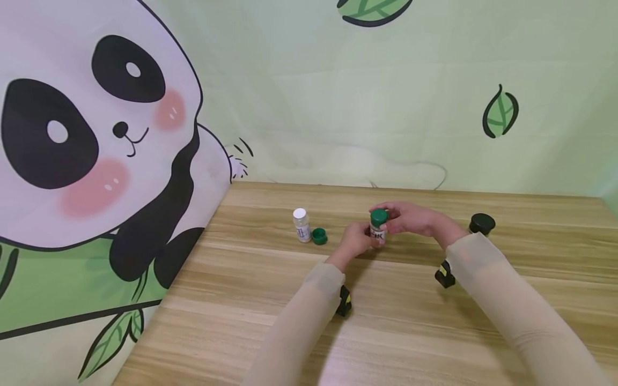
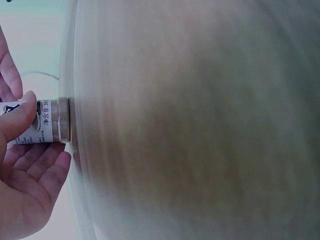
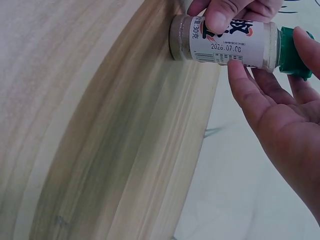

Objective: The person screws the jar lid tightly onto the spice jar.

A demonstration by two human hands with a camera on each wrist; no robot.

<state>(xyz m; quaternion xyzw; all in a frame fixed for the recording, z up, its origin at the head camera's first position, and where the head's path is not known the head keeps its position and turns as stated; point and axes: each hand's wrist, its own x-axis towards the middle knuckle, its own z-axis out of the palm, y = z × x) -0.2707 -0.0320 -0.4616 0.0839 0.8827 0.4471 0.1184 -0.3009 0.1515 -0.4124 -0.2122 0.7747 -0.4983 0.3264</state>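
Observation:
A spice jar with a green cap (image 1: 379,217) stands between both hands, above or on the wooden table; its white label shows a date in the right wrist view. My left hand (image 1: 356,240) grips the lower part of the jar (image 2: 44,120), thumb on one side and fingers on the other. At the cap, my right hand (image 1: 414,219) holds on with its thumb on one side, and its other fingers lie along the far side of the jar (image 3: 227,42). The jar's clear base shows brownish powder in both wrist views.
To the left on the table (image 1: 270,289) stand a small white-topped bottle (image 1: 301,225) and, beside it, a loose green cap (image 1: 319,236). A black round-topped object (image 1: 482,223) is partly hidden behind the right forearm. A panda-printed cloth (image 1: 309,107) hangs behind the table.

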